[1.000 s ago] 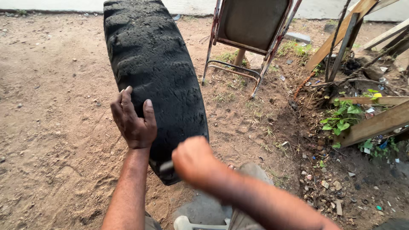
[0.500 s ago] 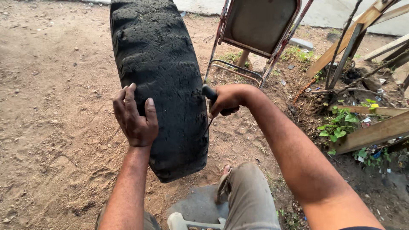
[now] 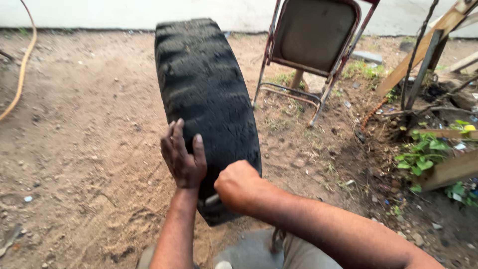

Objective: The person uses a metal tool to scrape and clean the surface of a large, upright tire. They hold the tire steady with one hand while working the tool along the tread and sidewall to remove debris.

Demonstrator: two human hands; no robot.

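**Tyre stood on edge, steadied and worked**

Your tyre (image 3: 206, 109) stands upright on the dirt, tread facing you, its long line running away toward the folding chair (image 3: 312, 45). Your left hand (image 3: 183, 158) braces it, fingers spread flat. Just right of them, your right hand (image 3: 238, 185) is clenched on a small tool (image 3: 211, 200) at the tread.

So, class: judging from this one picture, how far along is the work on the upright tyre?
Done: the tyre stands upright on the dirt ground, tread facing the camera. In hand: the left hand steadies its tread while the right hand is fisted around a mostly hidden grey tool at the tread's near end. Left: no cut or finished mark is visible, so progress cannot be judged further.
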